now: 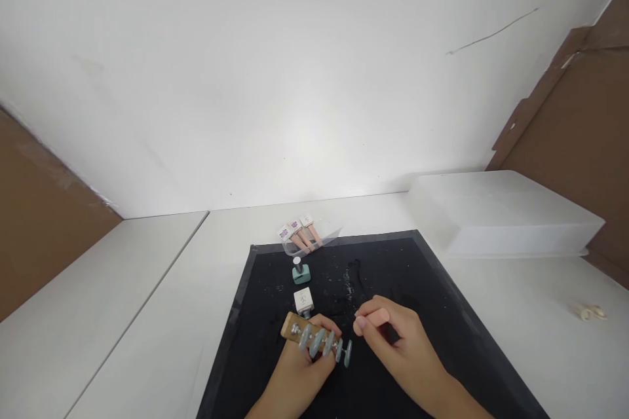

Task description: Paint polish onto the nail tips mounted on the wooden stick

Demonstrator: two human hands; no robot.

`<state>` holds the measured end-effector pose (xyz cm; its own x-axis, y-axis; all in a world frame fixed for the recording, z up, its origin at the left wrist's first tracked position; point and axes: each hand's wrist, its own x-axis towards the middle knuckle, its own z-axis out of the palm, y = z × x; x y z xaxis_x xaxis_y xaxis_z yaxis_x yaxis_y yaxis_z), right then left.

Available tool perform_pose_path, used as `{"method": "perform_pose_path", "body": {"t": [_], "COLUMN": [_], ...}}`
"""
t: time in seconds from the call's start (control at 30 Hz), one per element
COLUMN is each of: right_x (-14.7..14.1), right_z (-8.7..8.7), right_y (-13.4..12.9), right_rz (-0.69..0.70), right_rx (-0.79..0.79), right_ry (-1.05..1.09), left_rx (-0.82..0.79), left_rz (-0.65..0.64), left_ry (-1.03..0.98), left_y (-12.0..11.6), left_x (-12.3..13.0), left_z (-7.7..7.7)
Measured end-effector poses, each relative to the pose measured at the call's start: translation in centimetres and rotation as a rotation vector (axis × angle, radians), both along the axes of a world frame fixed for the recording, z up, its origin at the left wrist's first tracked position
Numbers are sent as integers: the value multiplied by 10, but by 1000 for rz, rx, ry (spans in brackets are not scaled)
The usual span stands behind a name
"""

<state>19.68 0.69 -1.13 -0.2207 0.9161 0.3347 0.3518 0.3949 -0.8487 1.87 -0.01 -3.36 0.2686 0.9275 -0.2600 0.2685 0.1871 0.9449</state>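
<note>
Low in the head view, my left hand is closed around a wooden nail-tip stand. Several grey-green false nails stand on small metal posts along it. Just to the right, my right hand pinches a peach-coloured cylindrical handle; its lower end is hidden by the fingers. A gap separates it from the nails. Beyond my left hand lies a small white square-topped piece. Further back stands a teal nail polish bottle with a dark, silver-topped cap.
A black mat covers the middle of the white table. At its far edge, a clear tray holds several pink-handled pieces with white ends. Right of the mat are a translucent bin and small cream-coloured pieces.
</note>
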Motion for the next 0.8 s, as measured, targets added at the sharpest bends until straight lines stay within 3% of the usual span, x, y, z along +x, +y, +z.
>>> {"method": "perform_pose_path", "body": {"t": [0.2,0.5,0.63,0.8], "right_x": [-1,1,2,2], "right_z": [3,-1,4,8], "right_y": [-1,1,0,-2], "right_rz": [204,-10,104,239], "right_rx": [-3,25,43,-5], "right_ry": [-36,-59,33,-48], "left_rx": [15,-32,-74,-71], "left_rz": [-3,20,57,48], "left_ry": [10,-7,-64,-95], "left_y": [4,0,4,7], "left_x": [3,1,2,4], "left_z": [3,2,3,1]}}
